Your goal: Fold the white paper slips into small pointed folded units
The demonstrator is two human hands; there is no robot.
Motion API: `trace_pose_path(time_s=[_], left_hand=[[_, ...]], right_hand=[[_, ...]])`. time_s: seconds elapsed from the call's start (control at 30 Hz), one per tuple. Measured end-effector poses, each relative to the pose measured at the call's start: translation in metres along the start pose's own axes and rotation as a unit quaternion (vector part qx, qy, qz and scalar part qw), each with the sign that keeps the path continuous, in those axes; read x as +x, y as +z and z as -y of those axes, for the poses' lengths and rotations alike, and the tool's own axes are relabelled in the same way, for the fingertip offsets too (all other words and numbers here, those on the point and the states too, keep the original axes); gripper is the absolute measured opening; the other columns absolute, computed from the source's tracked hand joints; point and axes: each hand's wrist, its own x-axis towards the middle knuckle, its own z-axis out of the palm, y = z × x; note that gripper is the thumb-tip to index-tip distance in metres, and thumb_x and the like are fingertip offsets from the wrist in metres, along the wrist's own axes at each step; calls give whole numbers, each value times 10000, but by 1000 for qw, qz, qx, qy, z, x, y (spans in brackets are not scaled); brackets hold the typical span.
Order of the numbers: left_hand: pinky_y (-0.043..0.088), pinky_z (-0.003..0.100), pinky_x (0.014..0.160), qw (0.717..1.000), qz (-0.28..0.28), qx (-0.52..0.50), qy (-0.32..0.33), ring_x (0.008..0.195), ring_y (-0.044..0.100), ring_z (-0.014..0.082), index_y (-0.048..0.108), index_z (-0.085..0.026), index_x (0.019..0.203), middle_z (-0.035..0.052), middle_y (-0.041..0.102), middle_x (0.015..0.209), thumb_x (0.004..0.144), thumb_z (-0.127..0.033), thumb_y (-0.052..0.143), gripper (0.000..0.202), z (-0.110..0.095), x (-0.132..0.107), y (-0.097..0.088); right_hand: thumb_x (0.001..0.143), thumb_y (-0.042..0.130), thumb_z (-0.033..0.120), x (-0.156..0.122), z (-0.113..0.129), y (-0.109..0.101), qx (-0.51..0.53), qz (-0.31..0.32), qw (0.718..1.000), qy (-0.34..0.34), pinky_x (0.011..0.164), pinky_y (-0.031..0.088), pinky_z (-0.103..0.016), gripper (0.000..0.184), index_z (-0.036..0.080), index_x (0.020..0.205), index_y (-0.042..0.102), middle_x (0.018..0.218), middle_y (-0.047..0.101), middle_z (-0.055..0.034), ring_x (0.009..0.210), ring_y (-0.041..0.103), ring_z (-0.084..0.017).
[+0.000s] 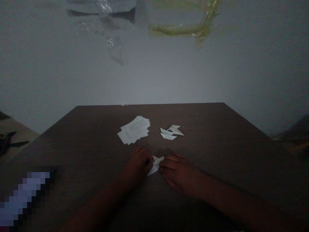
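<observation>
A small piece of folded white paper (155, 164) lies on the dark table (205, 148) between my hands. My left hand (140, 161) is closed on its left side, fingers curled and thumb at the paper's edge. My right hand (176, 172) rests on the right side, its fingers stretched out close together over the paper. Part of the paper is hidden under the fingers. Beyond it, to the left, is a fanned stack of printed paper sheets (135, 129). To the right of the stack lie several folded paper pieces (168, 136).
A pixelated, bright-screened device (26, 193) is at the lower left. A pale wall (154, 74) with strips of clear and yellowish tape (178, 30) stands behind the table's far edge. Dim, unclear items show on the floor at the left.
</observation>
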Motion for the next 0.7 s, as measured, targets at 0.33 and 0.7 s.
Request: trace_pose_path(time_s=[0.33, 0.7], left_hand=[[589, 403, 1013, 999, 7, -27, 32, 1098, 702, 289, 657, -249, 987, 58, 760, 1067, 1053, -154, 623, 121, 0, -4, -5], [597, 410, 1046, 997, 50, -34, 37, 1146, 693, 270, 640, -225, 1066, 69, 739, 1161, 1034, -99, 638, 131, -7, -4, -12]], right_hand=[[1120, 660, 256, 2, -1, 3, -18, 38, 999, 31, 1105, 578, -513, 253, 177, 1334, 769, 1329, 820, -126, 1212, 741, -322], [1099, 686, 253, 5, 1, 6, 12, 54, 996, 74, 1186, 558, -612, 349, 189, 1440, 729, 1422, 787, -133, 1322, 708, -361]])
